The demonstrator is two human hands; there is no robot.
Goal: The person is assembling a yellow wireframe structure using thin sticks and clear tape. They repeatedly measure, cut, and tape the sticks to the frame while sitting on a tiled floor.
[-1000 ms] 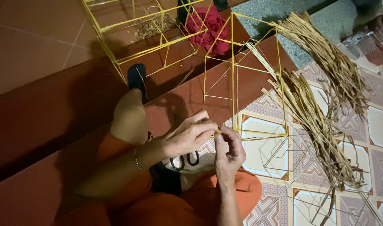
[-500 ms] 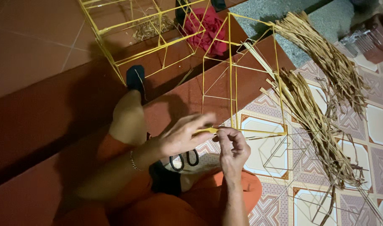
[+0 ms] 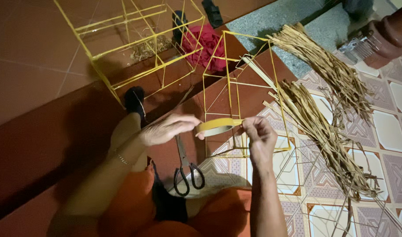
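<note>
Above the scissors [image 3: 186,169], the left hand [image 3: 168,128] grips a yellow tape roll [image 3: 218,126] while the right hand [image 3: 258,135] pinches its free end; keeping the strip taut probably helps.

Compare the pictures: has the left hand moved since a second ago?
Yes. The left hand has drawn left, away from the right hand, judged against the scissors.
</note>
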